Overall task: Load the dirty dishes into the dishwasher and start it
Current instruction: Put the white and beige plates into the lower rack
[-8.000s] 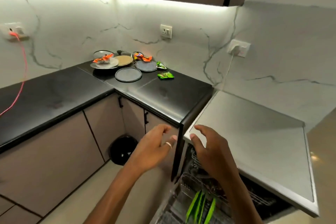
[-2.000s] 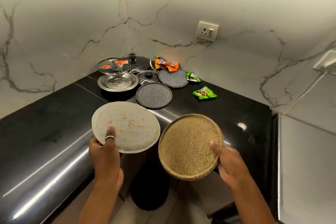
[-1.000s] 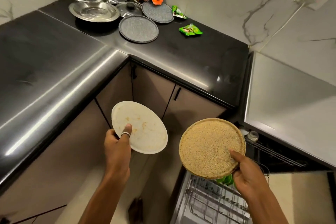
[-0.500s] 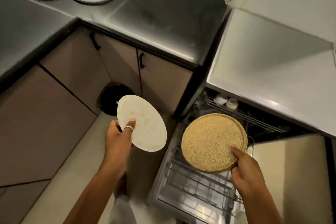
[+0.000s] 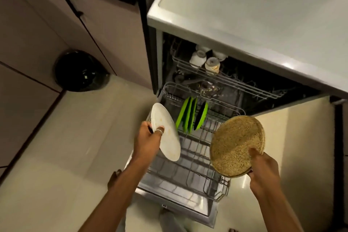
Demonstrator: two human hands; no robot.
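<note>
Left hand gripped the white plate on edge, right hand the speckled plate, ready for the rack slots.

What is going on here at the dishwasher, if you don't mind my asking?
A person is loading the dishwasher. The left hand holds a stained white plate above the pulled-out lower rack, and the right hand holds a speckled tan plate. Neither plate is in the rack yet. Green plates already stand there, and cups sit in the upper rack.
</note>
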